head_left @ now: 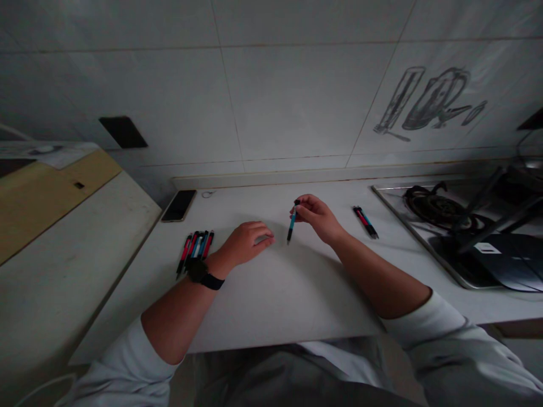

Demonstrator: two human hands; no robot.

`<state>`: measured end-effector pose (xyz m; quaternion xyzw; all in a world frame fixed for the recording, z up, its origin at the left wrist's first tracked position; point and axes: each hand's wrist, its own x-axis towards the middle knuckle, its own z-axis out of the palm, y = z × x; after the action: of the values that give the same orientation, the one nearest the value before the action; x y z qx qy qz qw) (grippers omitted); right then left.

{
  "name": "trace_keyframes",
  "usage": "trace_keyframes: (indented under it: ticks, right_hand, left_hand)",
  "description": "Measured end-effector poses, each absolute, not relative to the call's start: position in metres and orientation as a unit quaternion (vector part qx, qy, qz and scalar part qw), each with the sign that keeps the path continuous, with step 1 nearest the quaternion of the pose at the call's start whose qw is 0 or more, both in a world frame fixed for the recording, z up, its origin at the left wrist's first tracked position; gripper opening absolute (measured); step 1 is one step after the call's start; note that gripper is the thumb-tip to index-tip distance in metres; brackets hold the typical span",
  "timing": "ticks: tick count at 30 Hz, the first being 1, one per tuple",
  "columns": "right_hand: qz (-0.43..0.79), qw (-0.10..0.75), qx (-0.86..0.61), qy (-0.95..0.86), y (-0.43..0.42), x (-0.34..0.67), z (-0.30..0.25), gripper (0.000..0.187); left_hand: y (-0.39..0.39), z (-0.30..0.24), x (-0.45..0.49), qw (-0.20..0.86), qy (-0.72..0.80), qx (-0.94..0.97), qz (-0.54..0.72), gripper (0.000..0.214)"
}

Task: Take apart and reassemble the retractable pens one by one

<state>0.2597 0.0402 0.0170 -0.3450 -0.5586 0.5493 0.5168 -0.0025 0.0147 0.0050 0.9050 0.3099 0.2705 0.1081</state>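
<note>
Right hand pinching blue pen, upright

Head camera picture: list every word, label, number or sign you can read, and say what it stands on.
No text is readable.
White label on the dark sheet by the stove: too small and blurred to read.
Wall tile drawing: a kitchenware sketch, no letters.
Pen in the right hand, pens by the left hand, phone: no legible print.
</note>
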Motion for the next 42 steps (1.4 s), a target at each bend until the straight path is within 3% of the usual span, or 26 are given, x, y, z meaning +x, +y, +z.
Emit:
trace_keyframes:
  ticks: [5,18,26,34,42]
  right_hand:
    - [0.459,0.537,-0.404,-0.581,0.051,0.275,0.016,0.048]
    - [0.276,0.479,-0.587,-0.592,0.079,0.359,0.036,0.027]
    - [0.085,0.287,-0.752,-0.588,0.083,0.423,0.043,0.036]
    - [0.061,0.097,-0.769,-0.628,0.091,0.428,0.03,0.027]
    - [0.068,0.016,-0.774,-0.629,0.089,0.423,0.019,0.033]
  left_hand:
    - [0.015,0.004,-0.003,0.114,0.319,0.903,0.264,0.024]
    - [0.015,0.002,-0.002,0.119,0.318,0.909,0.242,0.028]
    - [0.017,-0.002,-0.002,0.129,0.324,0.908,0.232,0.027]
    - [0.017,-0.001,-0.002,0.131,0.324,0.908,0.229,0.028]
    - [0.018,-0.003,-0.002,0.129,0.316,0.912,0.228,0.03]
